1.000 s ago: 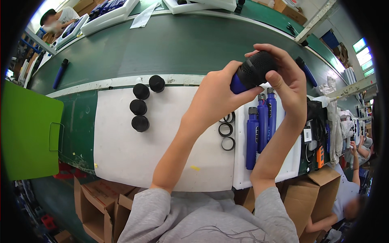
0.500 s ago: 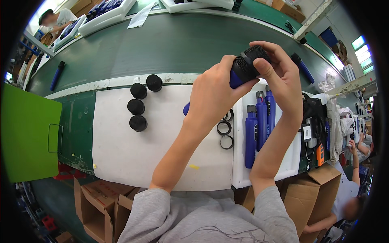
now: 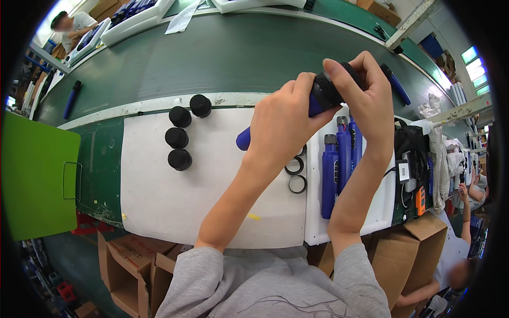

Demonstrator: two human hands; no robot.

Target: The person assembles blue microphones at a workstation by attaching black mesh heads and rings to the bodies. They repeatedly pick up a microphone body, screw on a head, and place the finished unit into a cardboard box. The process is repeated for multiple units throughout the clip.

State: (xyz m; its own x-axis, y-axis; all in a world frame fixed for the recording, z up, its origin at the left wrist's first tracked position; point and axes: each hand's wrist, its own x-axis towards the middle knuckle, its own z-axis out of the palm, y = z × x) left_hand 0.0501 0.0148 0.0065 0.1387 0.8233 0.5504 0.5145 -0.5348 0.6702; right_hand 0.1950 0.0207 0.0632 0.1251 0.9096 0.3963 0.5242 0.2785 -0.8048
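My left hand [image 3: 283, 119] is wrapped round the blue body of a microphone [image 3: 319, 102], whose lower end pokes out left of the fist. Around its black mesh head, my right hand [image 3: 369, 98] has thumb and fingers closed. The microphone is tilted, head up to the right, above the work surface. Several black microphone heads [image 3: 176, 138] stand on the white sheet [image 3: 212, 201] to the left. Below my hands lie black rings [image 3: 297, 184]. Several blue microphone bodies without mesh heads [image 3: 330, 175] lie in a white foam tray [image 3: 316, 233] under my right forearm.
A green belt [image 3: 212, 58] runs beyond the sheet, carrying blue microphones [image 3: 72, 99] at left and right. A bright green panel [image 3: 37, 175] stands at left. Cardboard boxes [image 3: 124, 270] sit below the table edge. Other people are at work at far left and right.
The microphone has shifted slightly right and tilted flatter, showing more of its lower end. My right fingers have changed position round the mesh head, the thumb now higher.
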